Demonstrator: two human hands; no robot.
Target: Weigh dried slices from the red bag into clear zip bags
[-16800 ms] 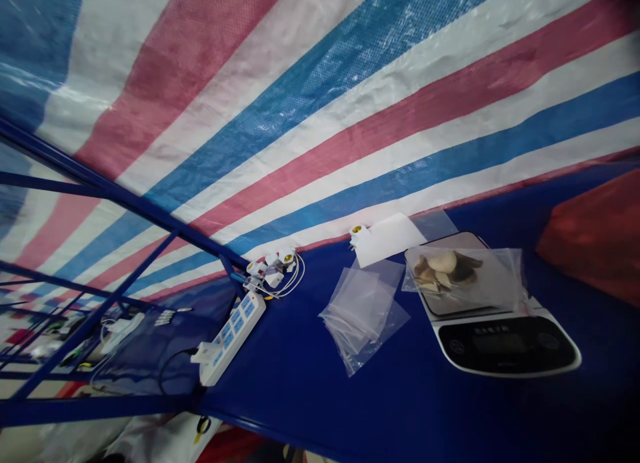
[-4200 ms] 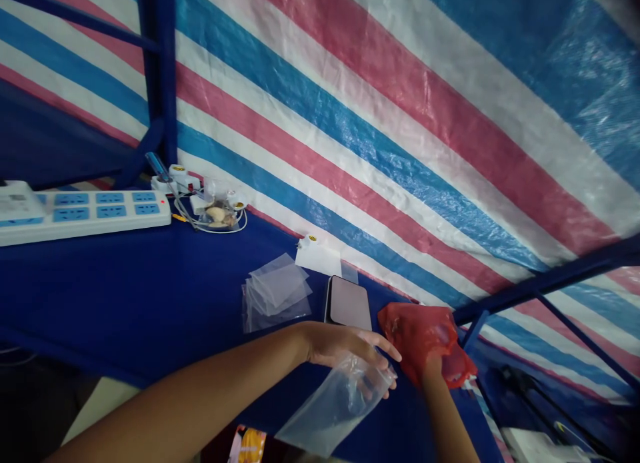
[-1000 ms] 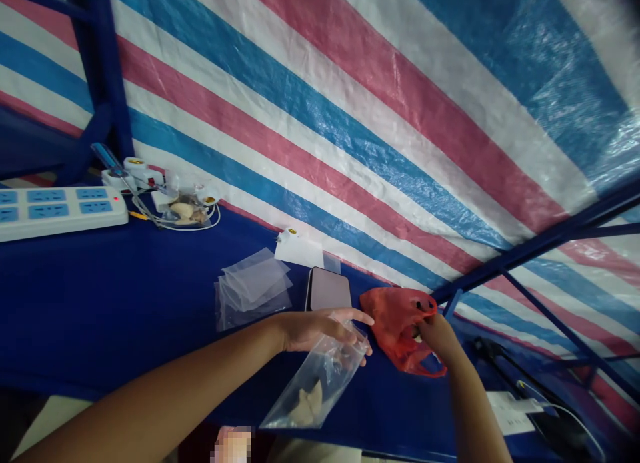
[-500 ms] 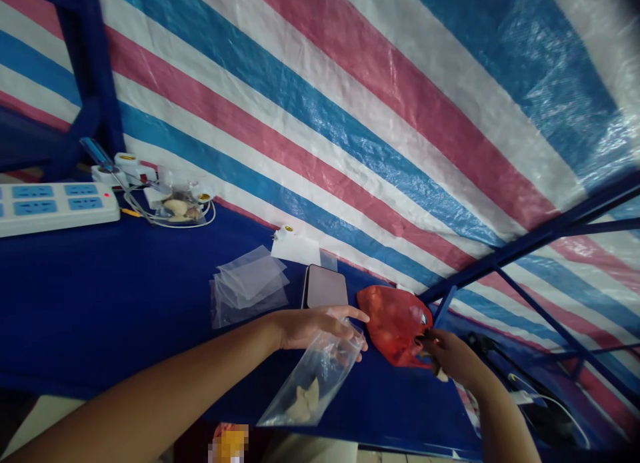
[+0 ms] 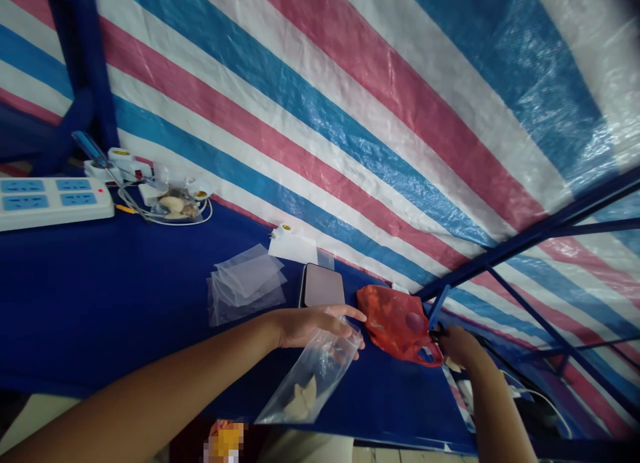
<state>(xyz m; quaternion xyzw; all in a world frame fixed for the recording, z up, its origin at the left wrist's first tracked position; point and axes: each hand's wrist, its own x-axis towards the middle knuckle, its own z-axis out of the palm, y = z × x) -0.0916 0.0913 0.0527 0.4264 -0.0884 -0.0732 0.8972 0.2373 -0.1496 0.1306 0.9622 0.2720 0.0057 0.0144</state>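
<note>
My left hand [image 5: 325, 326] holds the mouth of a clear plastic bag [image 5: 320, 370], with its index finger stretched toward the red bag. Pale, light-brown pieces [image 5: 301, 400] lie at the bottom of that clear bag. The red plastic bag [image 5: 395, 320] rests on the blue table, its handle loop toward my right hand. My right hand [image 5: 453, 346] is closed at the right end of the red bag, on something dark, with a pale piece showing beneath the fingers. What exactly it grips is too small to make out.
A flat scale-like device [image 5: 323, 286] sits behind my left hand, beside several flat clear bags [image 5: 247, 283]. At the left are a power strip [image 5: 55, 202] and a bagged item [image 5: 175, 206] among cables. Blue metal bars [image 5: 530, 240] cross the right side.
My right hand has moved a little to the right, and the red bag's handle end has stretched that way. My left hand still holds the clear bag in nearly the same place.
</note>
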